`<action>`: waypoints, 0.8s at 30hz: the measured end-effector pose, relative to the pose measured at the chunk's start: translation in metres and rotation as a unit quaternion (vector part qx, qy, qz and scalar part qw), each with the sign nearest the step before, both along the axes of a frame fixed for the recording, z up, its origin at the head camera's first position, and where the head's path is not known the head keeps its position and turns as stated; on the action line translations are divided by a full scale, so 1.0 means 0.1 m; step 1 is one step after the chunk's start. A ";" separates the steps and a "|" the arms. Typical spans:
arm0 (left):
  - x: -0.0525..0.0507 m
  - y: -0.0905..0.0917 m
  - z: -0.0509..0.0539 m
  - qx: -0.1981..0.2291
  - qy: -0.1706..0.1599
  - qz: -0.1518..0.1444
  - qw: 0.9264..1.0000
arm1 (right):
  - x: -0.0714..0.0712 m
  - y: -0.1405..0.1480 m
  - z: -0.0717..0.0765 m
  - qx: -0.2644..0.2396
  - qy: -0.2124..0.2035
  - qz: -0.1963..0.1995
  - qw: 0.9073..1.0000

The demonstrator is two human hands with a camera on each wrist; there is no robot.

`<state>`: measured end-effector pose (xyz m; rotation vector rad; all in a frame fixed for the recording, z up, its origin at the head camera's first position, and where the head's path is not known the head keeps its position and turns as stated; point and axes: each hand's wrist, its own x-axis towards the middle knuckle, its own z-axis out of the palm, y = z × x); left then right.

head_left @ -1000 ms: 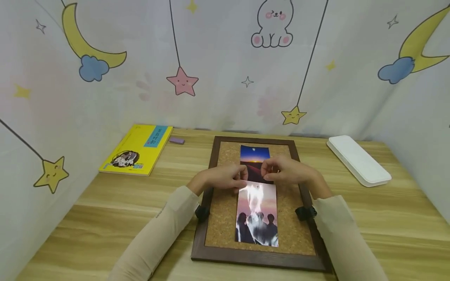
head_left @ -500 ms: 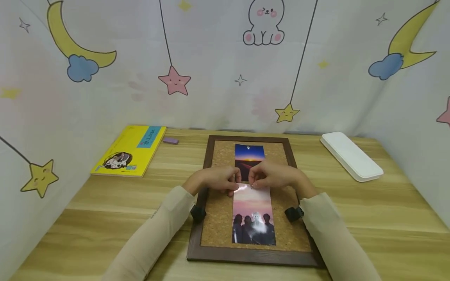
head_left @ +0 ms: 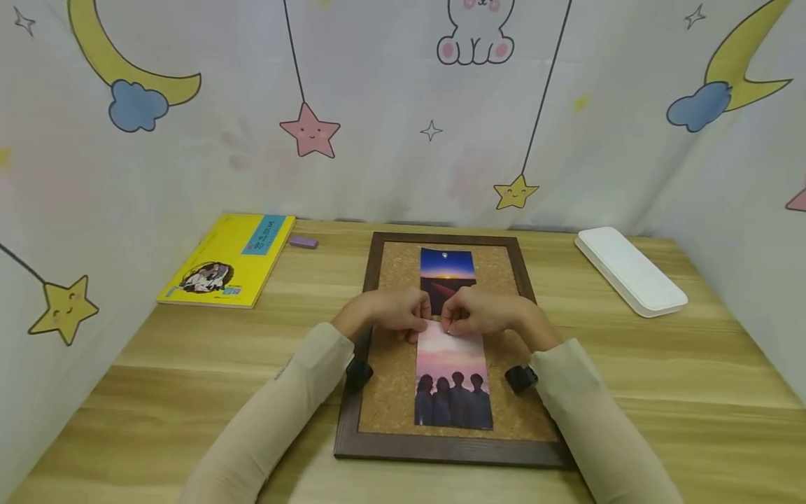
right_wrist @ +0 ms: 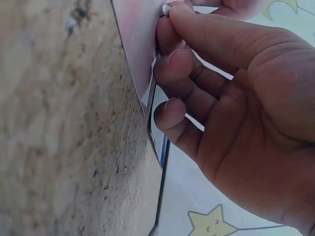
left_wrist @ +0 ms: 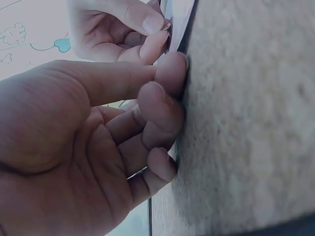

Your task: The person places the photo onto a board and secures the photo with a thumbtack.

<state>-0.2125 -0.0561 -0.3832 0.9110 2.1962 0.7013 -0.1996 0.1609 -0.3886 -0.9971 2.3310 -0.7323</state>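
A framed corkboard lies on the table. On its lower half is a glossy photo with dark silhouettes of people against a pink sky. At the photo's upper left corner my left hand pinches the edge, its other fingertips resting on the cork. Beside it my right hand pinches a small silvery thumbtack between thumb and index finger, at the photo's top edge. The tack's point is hidden. Above, a sunset photo is held by a tack at its top; the hands partly cover its lower part.
A yellow book lies at the back left, with a small purple block next to it. At the right is a white oblong case. A printed curtain hangs behind the table.
My right hand has come left and down to the top of the silhouette photo, bringing the thumbtack there. The left hand stays at the corner. The head view has shifted slightly.
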 end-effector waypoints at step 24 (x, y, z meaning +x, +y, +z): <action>0.01 0.02 0.03 -0.012 -0.007 0.003 1.000 | 0.01 -0.01 0.03 0.010 -0.021 -0.061 0.998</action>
